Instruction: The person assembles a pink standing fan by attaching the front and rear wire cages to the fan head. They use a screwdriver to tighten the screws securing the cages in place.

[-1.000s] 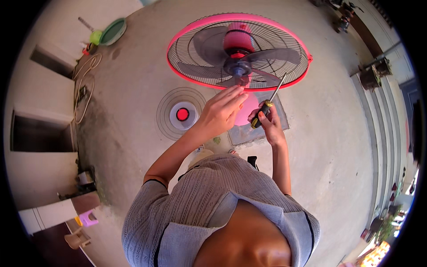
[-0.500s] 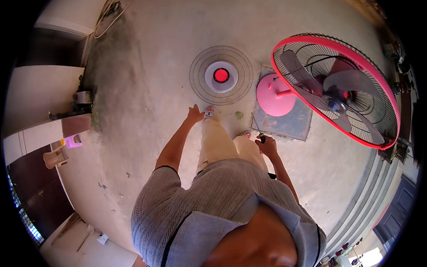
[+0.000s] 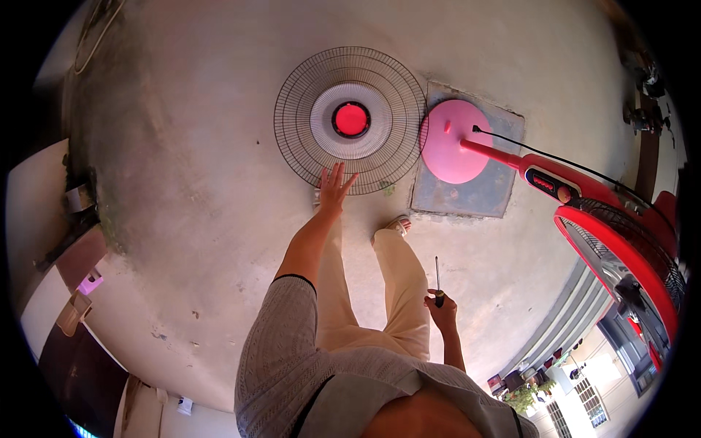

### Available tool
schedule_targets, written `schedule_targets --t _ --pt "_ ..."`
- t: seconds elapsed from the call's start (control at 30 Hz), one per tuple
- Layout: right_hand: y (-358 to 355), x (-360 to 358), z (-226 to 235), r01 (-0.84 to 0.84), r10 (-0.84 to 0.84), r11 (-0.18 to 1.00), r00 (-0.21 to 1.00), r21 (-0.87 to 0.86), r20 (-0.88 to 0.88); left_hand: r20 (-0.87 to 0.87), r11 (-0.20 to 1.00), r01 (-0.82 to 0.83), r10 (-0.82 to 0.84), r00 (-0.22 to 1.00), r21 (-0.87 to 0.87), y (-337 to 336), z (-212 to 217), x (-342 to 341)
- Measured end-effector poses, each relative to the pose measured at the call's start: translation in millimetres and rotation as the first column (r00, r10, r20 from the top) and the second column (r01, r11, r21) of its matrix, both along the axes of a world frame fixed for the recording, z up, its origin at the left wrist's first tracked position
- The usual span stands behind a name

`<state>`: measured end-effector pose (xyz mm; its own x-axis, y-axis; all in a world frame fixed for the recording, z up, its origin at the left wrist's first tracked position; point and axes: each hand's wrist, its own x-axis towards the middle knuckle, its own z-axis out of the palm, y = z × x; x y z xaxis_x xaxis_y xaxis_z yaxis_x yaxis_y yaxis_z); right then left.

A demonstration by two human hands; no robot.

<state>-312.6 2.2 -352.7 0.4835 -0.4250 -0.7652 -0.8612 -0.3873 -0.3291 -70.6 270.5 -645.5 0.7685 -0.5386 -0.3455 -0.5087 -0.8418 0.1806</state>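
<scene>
My left hand [image 3: 336, 191], fingers spread, is over the near rim of a round wire fan grille [image 3: 391, 157]. Whether the fingers touch the wires, I cannot tell. The grille has a pale inner ring and a red centre disc [image 3: 351, 120]. My right hand [image 3: 444, 314] is closed around the dark handle of a screwdriver [image 3: 437, 274], its thin shaft pointing away from me. To the right is a standing fan with a round pink base [image 3: 456, 160], a red pole, a control panel [image 3: 549, 184] and a red-rimmed head [image 3: 621, 266], partly cut off by the picture's edge.
Under the fan's base lies a grey slab [image 3: 464, 201] set in the concrete floor. A black power cord [image 3: 555, 155] runs along the pole. Grey steps [image 3: 558, 317] rise at the right. A chair [image 3: 73, 314] and a purple stool [image 3: 90, 283] stand at the far left.
My left hand has moved forward to the grille, which looks larger and overlaps the base's left edge. The fan's head has swung toward the right edge. My right hand still holds the screwdriver, lower down.
</scene>
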Motion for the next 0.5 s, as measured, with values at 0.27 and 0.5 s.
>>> schedule_targets --t 0.27,0.5 --pt "3.4 5.8 -8.4 0.011 -0.015 0.997 0.999 -0.071 -0.051 0.201 0.942 0.154 -0.095 0.975 -0.299 1.5 -74.5 -7.0" --pt "18.1 -5.5 -19.1 0.059 -0.059 0.998 0.998 -0.003 -0.025 0.105 0.881 0.227 -0.201 0.974 -0.415 12.6 32.7 37.0"
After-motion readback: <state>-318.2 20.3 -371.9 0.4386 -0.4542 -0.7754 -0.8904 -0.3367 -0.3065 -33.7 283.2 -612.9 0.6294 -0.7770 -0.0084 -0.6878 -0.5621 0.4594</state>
